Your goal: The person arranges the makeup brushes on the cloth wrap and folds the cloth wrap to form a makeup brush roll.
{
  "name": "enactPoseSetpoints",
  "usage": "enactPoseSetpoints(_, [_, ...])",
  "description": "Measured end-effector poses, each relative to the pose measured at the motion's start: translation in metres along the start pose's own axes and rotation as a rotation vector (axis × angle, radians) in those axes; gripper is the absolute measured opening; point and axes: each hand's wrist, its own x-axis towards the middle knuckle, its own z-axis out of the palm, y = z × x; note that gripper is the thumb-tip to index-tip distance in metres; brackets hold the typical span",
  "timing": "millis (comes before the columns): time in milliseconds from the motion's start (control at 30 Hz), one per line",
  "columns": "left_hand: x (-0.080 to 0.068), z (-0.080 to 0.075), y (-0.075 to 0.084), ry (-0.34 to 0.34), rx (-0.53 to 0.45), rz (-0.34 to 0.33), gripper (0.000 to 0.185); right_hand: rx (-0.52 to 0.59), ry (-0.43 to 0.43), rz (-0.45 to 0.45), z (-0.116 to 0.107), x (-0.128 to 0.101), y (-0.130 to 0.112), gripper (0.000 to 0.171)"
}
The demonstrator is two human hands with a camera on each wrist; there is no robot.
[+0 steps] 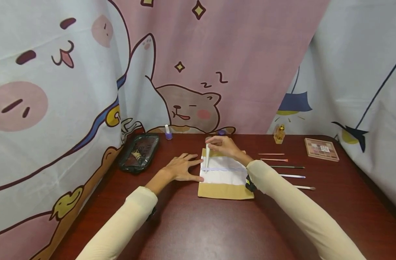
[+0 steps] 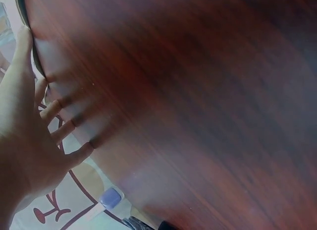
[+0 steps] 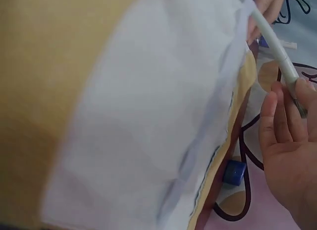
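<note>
The right hand (image 1: 224, 146) pinches a white-handled makeup brush (image 1: 207, 156) near its upper end, the handle pointing down toward the left edge of a tan-and-white brush roll (image 1: 224, 175) lying flat on the desk (image 1: 198, 224). The handle end sits at the thin lavender band (image 1: 222, 169) stitched across the white panel. The left hand (image 1: 182, 168) lies open, fingers spread flat on the desk, fingertips touching the roll's left edge.

To do this well, I judge the left hand should press on the cloth itself, so the roll does not creep as the handle slides under the band. The brush is best kept nearly parallel to the panel, fed low and straight; a steep angle would likely snag or bunch the fabric.

Four more brushes (image 1: 287, 167) lie in a row to the right, near an eyeshadow palette (image 1: 321, 149). A black pouch (image 1: 138, 152) sits at the left.
</note>
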Motion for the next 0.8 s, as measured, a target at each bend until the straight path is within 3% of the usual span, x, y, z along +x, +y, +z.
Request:
enactPoseSetpoints(400, [0.0, 0.0, 0.002, 0.009, 0.008, 0.001, 0.093, -0.08, -0.112, 0.052, 0.011, -0.017, 0.005, 0.027])
enactPoseSetpoints(800, [-0.001, 0.001, 0.002, 0.004, 0.015, -0.004, 0.094, -0.158, -0.13, -0.035, 0.019, -0.036, 0.006, 0.025])
